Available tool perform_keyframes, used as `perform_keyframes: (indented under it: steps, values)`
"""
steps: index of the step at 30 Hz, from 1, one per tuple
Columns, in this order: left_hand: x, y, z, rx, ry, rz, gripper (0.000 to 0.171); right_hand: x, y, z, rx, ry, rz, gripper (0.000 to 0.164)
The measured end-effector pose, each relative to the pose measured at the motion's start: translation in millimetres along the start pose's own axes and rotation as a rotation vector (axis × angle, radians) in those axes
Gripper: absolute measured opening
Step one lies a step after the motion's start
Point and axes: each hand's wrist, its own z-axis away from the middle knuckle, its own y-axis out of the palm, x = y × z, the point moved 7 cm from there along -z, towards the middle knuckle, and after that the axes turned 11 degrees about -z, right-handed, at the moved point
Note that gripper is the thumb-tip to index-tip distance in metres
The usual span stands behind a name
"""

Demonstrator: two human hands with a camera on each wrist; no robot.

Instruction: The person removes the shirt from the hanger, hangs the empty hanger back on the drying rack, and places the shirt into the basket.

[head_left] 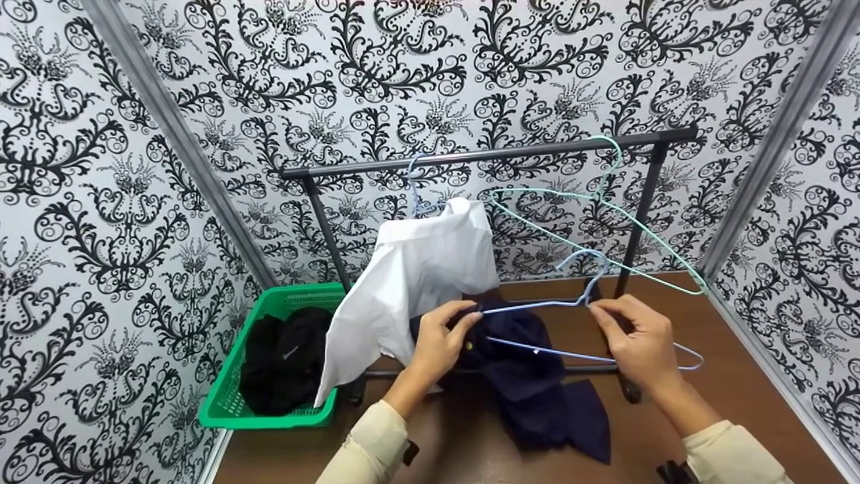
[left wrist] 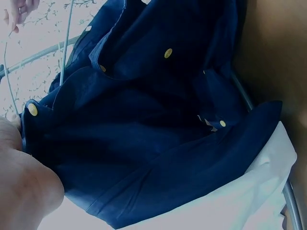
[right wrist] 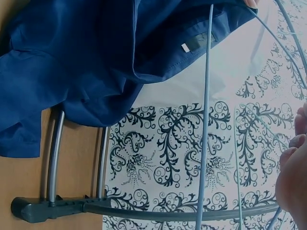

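My left hand (head_left: 440, 339) pinches the edge of a navy buttoned shirt (head_left: 537, 403), at the left end of a light blue wire hanger (head_left: 531, 307). Near the base of its hook, my right hand (head_left: 641, 343) pinches the same hanger. The hanger's left part reaches into the shirt, while its right end sticks out bare past my right hand. Gold buttons and open folds of the shirt (left wrist: 144, 120) fill the left wrist view. From the right wrist, the hanger's wire (right wrist: 205, 120) crosses in front of the shirt's neck label (right wrist: 195, 43).
A white garment (head_left: 430, 255) hangs on the dark rack's rail (head_left: 510, 157), left of my hands. A mint green hanger (head_left: 619, 158) hangs bare at the right. Black clothing (head_left: 289, 363) lies in a green basket (head_left: 269, 423) on the left. Patterned walls enclose the brown table (head_left: 739, 390).
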Motion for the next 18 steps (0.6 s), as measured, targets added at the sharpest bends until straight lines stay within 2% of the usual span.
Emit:
perform_keyframes:
  steps: [8, 18]
  values:
    - [11.8, -2.0, -3.7, -0.012, -0.101, 0.036, 0.013, 3, -1, -1, -0.032, -0.003, 0.015, 0.023]
    - [22.3, -8.2, -0.8, -0.054, -0.155, 0.060, 0.016, 8, -8, -4, -0.057, 0.036, -0.006, 0.019]
